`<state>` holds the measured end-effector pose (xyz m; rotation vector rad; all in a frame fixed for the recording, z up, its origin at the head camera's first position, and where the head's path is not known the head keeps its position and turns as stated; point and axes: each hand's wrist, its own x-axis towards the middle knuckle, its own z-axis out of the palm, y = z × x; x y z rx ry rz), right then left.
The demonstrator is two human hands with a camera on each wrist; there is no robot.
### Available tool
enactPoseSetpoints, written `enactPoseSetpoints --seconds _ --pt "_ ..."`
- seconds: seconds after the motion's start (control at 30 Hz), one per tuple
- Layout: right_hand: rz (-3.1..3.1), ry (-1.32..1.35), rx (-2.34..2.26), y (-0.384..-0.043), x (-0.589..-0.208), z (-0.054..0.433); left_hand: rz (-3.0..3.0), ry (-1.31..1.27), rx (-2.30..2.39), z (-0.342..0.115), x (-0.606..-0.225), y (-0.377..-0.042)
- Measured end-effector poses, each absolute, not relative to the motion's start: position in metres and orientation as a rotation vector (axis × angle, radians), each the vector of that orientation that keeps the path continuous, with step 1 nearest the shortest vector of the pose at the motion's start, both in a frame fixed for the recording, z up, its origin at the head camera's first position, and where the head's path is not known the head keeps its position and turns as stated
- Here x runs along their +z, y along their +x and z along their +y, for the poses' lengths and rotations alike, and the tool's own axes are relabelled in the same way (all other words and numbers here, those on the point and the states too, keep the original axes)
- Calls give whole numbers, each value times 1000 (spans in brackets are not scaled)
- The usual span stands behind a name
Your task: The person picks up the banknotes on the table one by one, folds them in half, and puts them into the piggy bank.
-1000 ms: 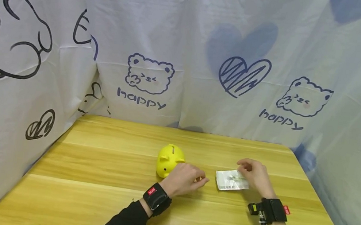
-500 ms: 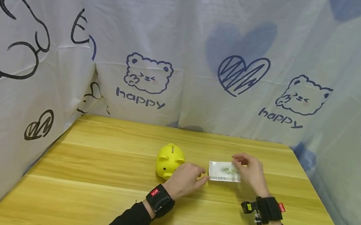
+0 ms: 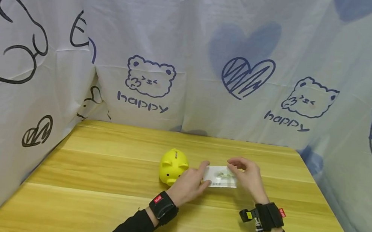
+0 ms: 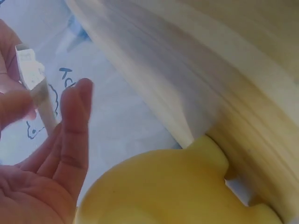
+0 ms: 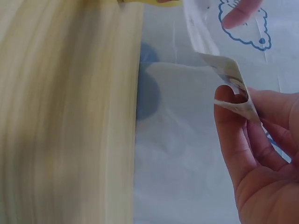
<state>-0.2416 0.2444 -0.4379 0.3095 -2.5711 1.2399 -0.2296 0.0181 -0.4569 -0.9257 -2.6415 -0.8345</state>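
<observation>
My right hand [image 3: 248,178] pinches the far right corner of a thin, flexible white paper slip [image 3: 215,175] with faint green print and small characters along one edge. The slip [image 5: 200,29] bends as it hangs from the right thumb and fingers. At its other end my left hand [image 3: 189,184] has thumb and fingers spread around the slip's edge, with a gap between them; the fingers look fairly straight. Just left of that hand stands a yellow piggy bank [image 3: 173,164] with a slot on top, its snout partly behind the hand.
A wooden table [image 3: 101,213] lies under both hands. Behind it and to the sides hangs a white cloth [image 3: 197,106] printed with hearts, bears and "happy". Each wrist wears a black band [image 3: 164,207].
My right hand has moved left with the slip, bringing its left end between the left hand's thumb and fingers. The left fingers have spread. The piggy bank has stayed on the table.
</observation>
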Motion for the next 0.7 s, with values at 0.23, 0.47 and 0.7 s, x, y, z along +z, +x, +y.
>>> enactPoseSetpoints --seconds 0.23,0.47,0.7 --pt "-2603 419 1275 -241 -441 241 -2568 -879 -897 17 -456 -229" --pt "-2704 405 1355 -240 -439 243 -2512 -784 -1014 16 -452 -229" --pt "-2754 358 1428 -239 -438 243 -2530 -764 -967 17 -452 -228"
